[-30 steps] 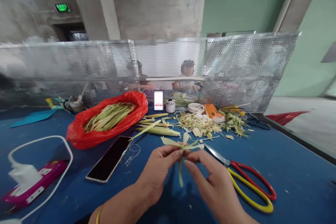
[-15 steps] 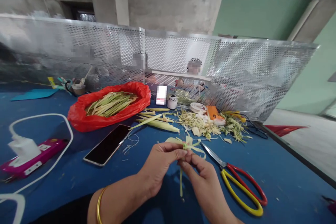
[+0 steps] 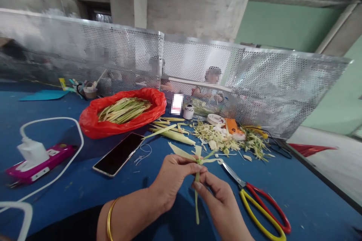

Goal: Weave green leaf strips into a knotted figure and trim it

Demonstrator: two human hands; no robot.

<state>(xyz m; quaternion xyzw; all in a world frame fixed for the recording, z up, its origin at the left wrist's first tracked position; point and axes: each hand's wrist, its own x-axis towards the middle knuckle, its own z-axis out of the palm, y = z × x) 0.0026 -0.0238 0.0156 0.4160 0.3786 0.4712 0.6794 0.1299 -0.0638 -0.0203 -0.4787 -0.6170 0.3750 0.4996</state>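
Note:
Between my two hands is a small piece made of pale green leaf strips [image 3: 198, 161], with a knot-like centre and several strips spreading outward. My left hand [image 3: 174, 177] pinches it near the centre between thumb and fingers. Just below, my right hand [image 3: 216, 192] has its thumb and fingers closed at the strip that hangs down [image 3: 197, 205]. The undersides of the fingers are hidden. Right of my hands lie scissors [image 3: 263, 209] with one red and one yellow handle, blades pointing toward the piece.
Beyond my hands are leaf scraps [image 3: 216, 135], a tape roll [image 3: 215, 119] and long leaves [image 3: 175, 135]. To the left lie a phone [image 3: 118, 154], a red bag [image 3: 90, 128] of leaf strips and a power strip [image 3: 42, 163] with a white cable. A perforated screen [image 3: 198, 56] borders the blue table.
The leaf strips now fan out straighter, and the hanging strip shows longer below my right fingers. My hands stay close together. The whole view has shifted slightly.

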